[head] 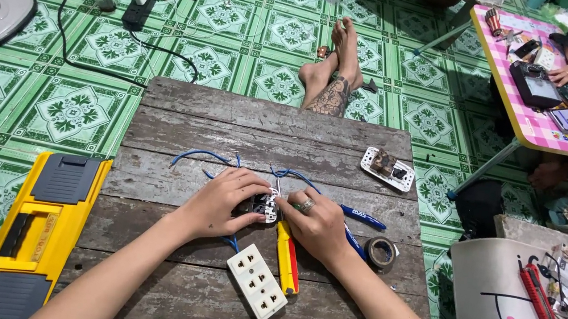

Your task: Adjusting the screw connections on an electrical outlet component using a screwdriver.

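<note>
As seen from above, thing: small black-and-white socket module (pixel 264 207) with blue wires (pixel 200 154)
Left hand (pixel 220 201): fingers closed on it
Right hand (pixel 318 222): fingers pinching it

Green patterned floor tiles (pixel 85 111) all around, weathered grey plank table (pixel 258 134) at centre, pink checked table (pixel 523 118) with yellow edge at two o'clock, grey table legs (pixel 456 18) at one o'clock, even daylight, soft shadows.

Small black-and-white socket module (pixel 264 207): lies flat at centre of the wooden board, partly hidden. Blue wires (pixel 200 155) arc from it toward 10 and 2 o'clock.
</note>
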